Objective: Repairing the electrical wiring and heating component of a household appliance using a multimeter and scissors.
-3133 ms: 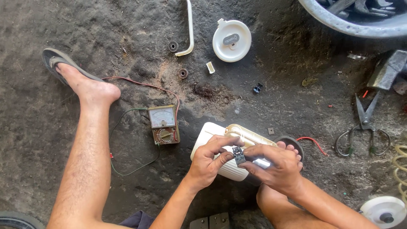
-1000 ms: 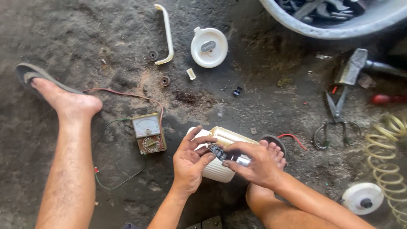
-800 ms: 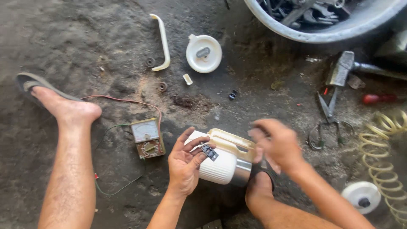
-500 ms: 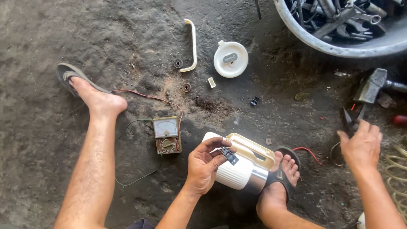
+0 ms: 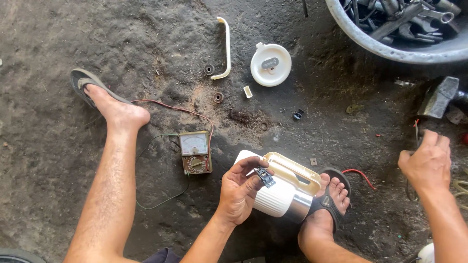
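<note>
A ribbed white plastic appliance body with a cream top and a shiny metal band (image 5: 282, 192) lies on its side on the rough, gritty dark concrete floor (image 5: 58, 44), propped against a sandalled foot. The left hand (image 5: 239, 192) cups its near end, thumb and fingertips pinching a small dark plastic switch part (image 5: 264, 177). The right hand (image 5: 425, 163) reaches well off to the side, fingers curled over dark metal pliers (image 5: 413, 160) on the ground near a grey hammer head (image 5: 438, 96).
</note>
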